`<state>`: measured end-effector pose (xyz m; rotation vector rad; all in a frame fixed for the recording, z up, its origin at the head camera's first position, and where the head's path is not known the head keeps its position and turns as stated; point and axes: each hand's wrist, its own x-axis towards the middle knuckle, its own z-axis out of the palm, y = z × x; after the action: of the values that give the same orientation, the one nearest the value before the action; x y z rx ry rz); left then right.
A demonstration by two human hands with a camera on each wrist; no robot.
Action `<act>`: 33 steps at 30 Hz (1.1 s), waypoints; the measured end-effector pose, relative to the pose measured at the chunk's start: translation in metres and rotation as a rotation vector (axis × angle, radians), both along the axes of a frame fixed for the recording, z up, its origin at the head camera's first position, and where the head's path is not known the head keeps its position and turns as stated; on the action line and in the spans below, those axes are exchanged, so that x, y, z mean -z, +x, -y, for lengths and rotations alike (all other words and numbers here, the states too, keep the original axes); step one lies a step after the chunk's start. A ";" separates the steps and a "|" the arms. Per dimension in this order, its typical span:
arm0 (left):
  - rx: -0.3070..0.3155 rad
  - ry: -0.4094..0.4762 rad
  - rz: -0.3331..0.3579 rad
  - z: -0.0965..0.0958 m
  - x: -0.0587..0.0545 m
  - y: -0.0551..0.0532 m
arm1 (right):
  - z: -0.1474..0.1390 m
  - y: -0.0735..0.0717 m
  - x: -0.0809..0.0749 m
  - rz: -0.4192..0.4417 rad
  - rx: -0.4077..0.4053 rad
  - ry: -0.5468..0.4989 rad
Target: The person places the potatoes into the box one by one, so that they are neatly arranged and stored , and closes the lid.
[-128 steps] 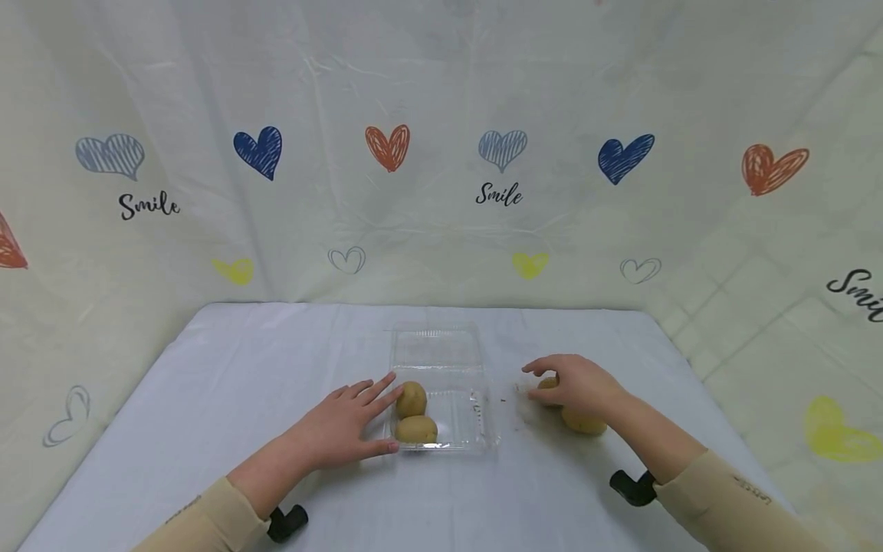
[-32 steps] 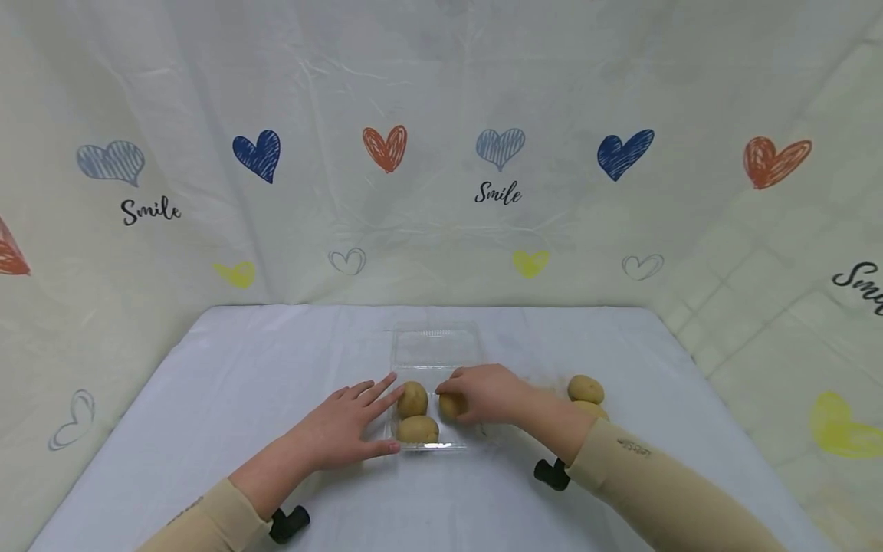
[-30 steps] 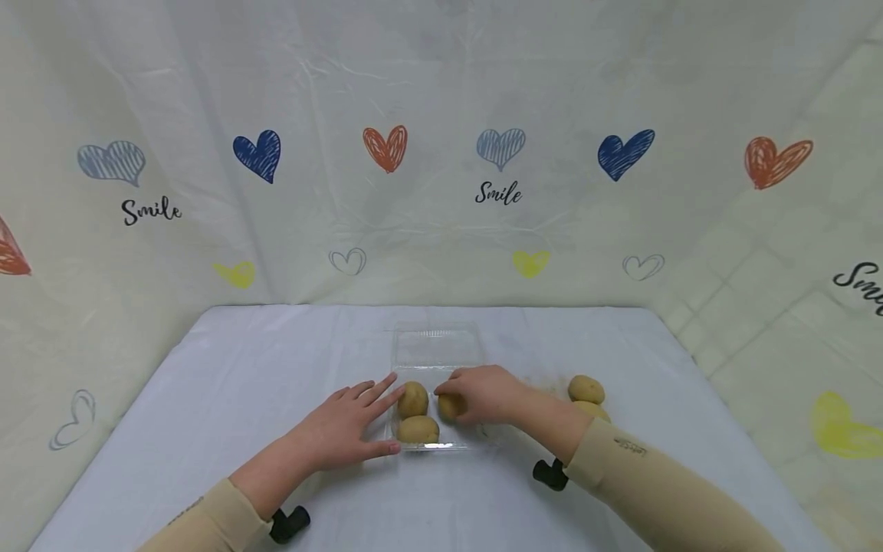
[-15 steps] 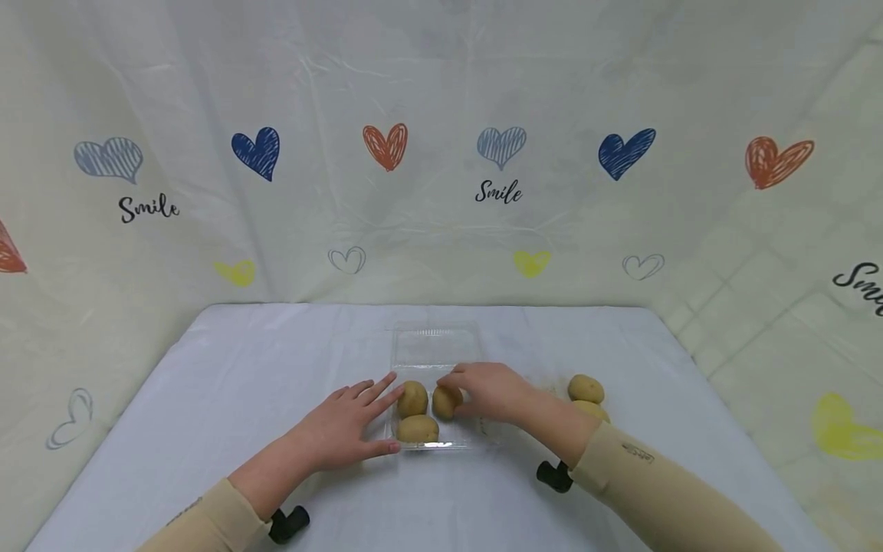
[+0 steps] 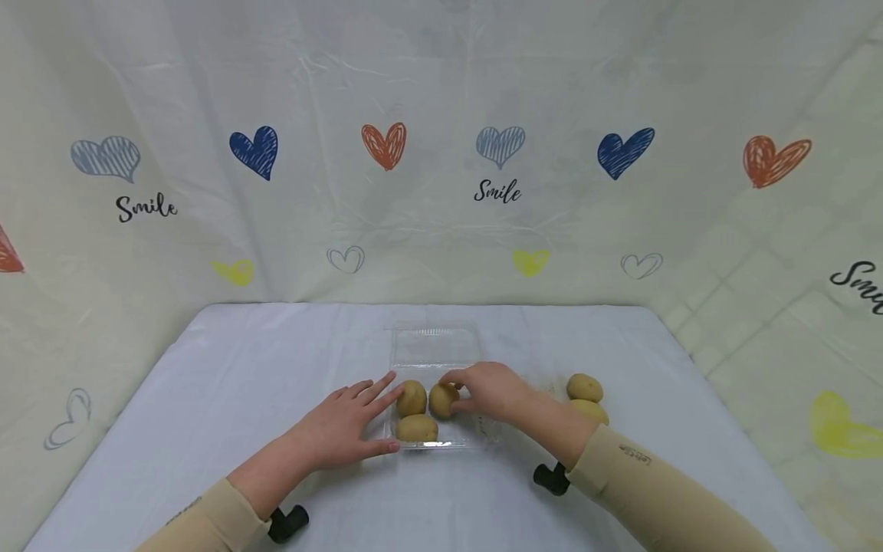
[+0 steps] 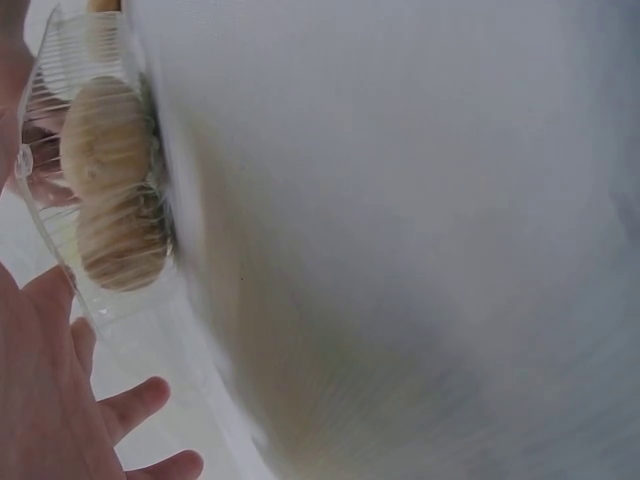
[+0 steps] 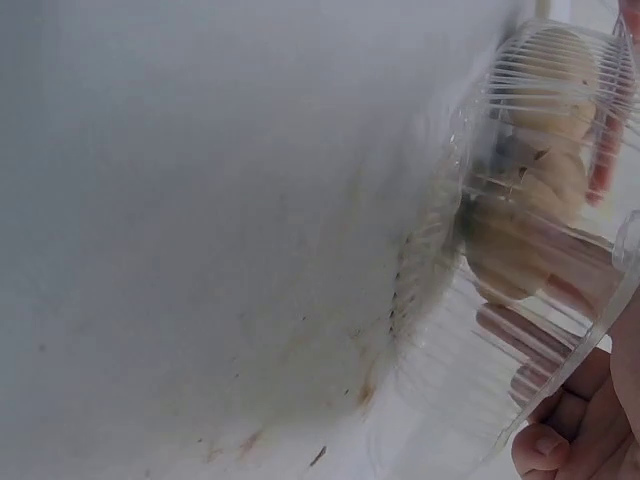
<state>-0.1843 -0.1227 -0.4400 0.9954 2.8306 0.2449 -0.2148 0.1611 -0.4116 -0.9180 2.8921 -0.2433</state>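
a pale backdrop printed with hearts and the word "smile" hangs behind a table covered in white cloth. on the cloth sits a clear plastic container, its lid laid open behind the base, so the whole box runs lengthwise away from the person.

inside the base, at its right-of-middle, is the held potato; its long axis seems to run front to back, though fingers cover its right side. the right hand reaches in over the container's right wall and pinches this potato between thumb and fingers. at the container's rear left is a roundish potato, a little longer front to back, just beside the held one. at the container's front left lies a longer potato, its long axis running left to right.

the left hand has its fingers spread, tips touching the container's left edge, thumb at the front left corner.

well apart to the container's right, two loose potatoes lie one behind the other, both lengthwise left to right, the nearer partly hidden by the right arm.
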 end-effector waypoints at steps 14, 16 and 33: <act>0.007 0.001 -0.005 0.001 -0.002 0.000 | 0.005 -0.001 0.003 -0.016 0.015 -0.007; 0.007 0.004 -0.003 0.000 -0.002 0.000 | 0.005 -0.001 0.004 -0.018 0.015 -0.001; -0.015 0.000 0.007 -0.001 -0.002 0.001 | -0.009 0.003 -0.004 0.016 0.047 -0.046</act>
<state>-0.1838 -0.1216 -0.4385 0.9711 2.8332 0.2495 -0.2117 0.1700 -0.4072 -0.8517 2.9069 -0.3206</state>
